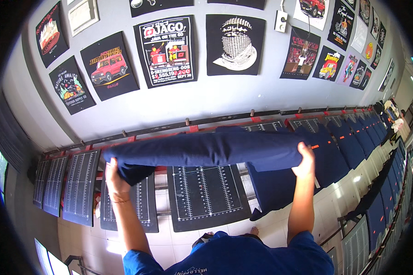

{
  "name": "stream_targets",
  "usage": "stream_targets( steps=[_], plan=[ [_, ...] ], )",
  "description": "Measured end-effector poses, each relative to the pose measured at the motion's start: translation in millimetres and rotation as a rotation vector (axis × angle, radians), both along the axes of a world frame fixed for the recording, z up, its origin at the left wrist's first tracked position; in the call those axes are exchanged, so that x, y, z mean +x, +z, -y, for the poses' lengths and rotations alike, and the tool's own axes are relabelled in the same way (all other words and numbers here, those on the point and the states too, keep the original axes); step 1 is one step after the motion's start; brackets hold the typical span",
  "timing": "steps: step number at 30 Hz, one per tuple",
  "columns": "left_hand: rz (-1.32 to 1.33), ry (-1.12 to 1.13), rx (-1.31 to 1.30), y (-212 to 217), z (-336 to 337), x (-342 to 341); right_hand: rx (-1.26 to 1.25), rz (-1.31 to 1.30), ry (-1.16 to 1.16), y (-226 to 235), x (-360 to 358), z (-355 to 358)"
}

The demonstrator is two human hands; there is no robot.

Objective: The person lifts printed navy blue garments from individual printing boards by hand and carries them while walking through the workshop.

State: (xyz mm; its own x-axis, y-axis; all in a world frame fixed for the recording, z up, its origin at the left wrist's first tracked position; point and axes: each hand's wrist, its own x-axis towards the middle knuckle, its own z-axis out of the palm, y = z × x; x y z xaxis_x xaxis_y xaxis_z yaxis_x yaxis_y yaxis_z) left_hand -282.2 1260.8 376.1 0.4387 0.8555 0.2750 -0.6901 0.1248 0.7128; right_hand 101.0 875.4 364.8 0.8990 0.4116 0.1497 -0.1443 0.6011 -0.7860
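Both arms reach forward and hold a navy T-shirt (197,149) stretched sideways in a gathered band, above a black board marked with white grid lines (209,201). My left hand (116,181) grips the shirt's left end, where a fold of cloth hangs down. At its right end, my right hand (305,161) is closed on the cloth with the thumb up. The fingers of both hands are partly hidden. Just right of the grid board, another navy shirt (277,188) lies over a board, partly behind the held one.
More grid-marked boards (81,185) stand in a row to the left. To the right, navy shirts with orange tags (351,137) cover several boards. A second row with shirts (376,220) runs along the far right. Printed sample sheets (165,50) hang on the wall.
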Motion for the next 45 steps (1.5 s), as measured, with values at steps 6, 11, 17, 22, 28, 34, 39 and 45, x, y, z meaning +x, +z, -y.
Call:
stream_targets(
  steps=[6,11,17,22,28,34,39,45],
  plan=[
    [0.081,0.136,0.15,96.6,50.6,46.6,0.142,0.39,-0.061,110.8,46.7,91.4],
    [-0.158,-0.012,0.026,114.8,142.6,169.6,-0.225,0.457,-0.293,143.4,122.7,176.0],
    [-0.285,-0.162,-0.131,80.3,210.8,289.6,-0.557,0.295,-0.189,124.2,222.9,216.9],
    [-0.146,-0.166,0.02,98.2,225.6,335.0,-0.338,0.264,-0.216,129.2,282.9,248.0],
    [-0.214,-0.027,-0.022,100.3,308.9,305.3,-0.315,0.086,-0.143,106.9,283.6,305.0],
    [-0.925,0.105,0.089,-100.3,355.0,237.5,-0.878,0.161,-0.013,-62.7,249.0,340.5],
    [-0.959,-0.151,-0.321,-285.5,413.8,228.1,-0.733,-0.29,0.222,-262.3,238.0,381.4],
    [-0.783,-0.167,-0.428,-315.2,439.8,210.1,-0.605,-0.342,0.244,-267.8,219.3,391.0]
  ],
)
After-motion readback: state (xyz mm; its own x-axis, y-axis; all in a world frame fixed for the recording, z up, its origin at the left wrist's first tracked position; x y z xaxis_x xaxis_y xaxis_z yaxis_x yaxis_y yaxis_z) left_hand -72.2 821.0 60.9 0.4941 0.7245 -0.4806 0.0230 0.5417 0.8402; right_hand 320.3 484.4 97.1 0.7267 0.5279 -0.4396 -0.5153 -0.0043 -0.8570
